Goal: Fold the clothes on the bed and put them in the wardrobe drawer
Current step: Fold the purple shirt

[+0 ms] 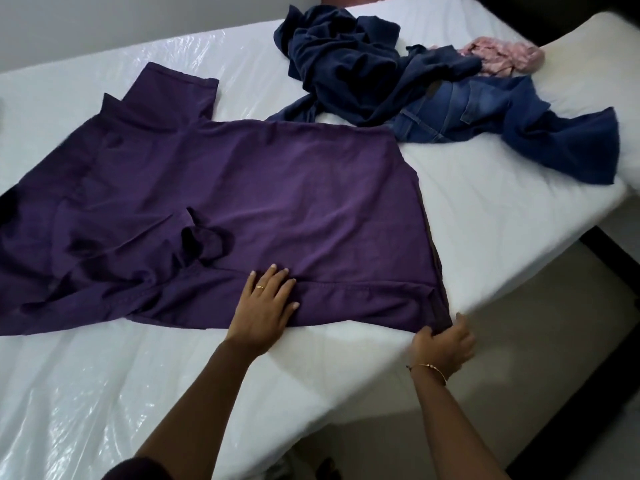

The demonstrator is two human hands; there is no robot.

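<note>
Head view shows the right hand pinching the near corner of the purple shirt at the bed edge. The left hand lies flat, fingers straight, pressing the hem. The shirt is spread out on the bed. It looks soft, thin and floppy, so it is best held by corners and sleeves. Farther back sit a dark blue garment, blue jeans and a pink cloth, still unfolded.
</note>
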